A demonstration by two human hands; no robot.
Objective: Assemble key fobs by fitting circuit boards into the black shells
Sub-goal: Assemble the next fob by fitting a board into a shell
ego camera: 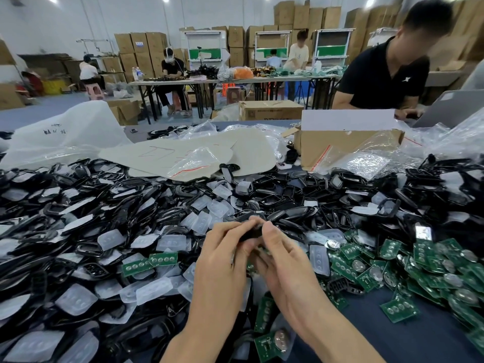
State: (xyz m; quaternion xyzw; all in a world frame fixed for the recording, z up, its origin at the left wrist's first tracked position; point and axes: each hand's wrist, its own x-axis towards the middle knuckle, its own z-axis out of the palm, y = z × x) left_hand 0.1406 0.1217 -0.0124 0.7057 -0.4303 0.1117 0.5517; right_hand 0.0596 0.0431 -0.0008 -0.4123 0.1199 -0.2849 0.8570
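Observation:
My left hand (222,260) and my right hand (285,260) meet over the middle of the table and both pinch one black shell (252,233) between fingertips. The fingers hide most of the shell, and I cannot tell whether a board sits in it. A big heap of black shells (110,213) mixed with clear rubber button pads (167,286) covers the left and centre. Green circuit boards (424,260) with round coin cells lie piled at the right. Two more boards (269,341) lie just under my wrists.
A cardboard box (327,148) stands at the back right amid clear plastic bags (366,163). White foam sheets (183,153) lie behind the heap. A person in a black shirt (387,77) works across the table. Blue tabletop (392,336) shows at the near right.

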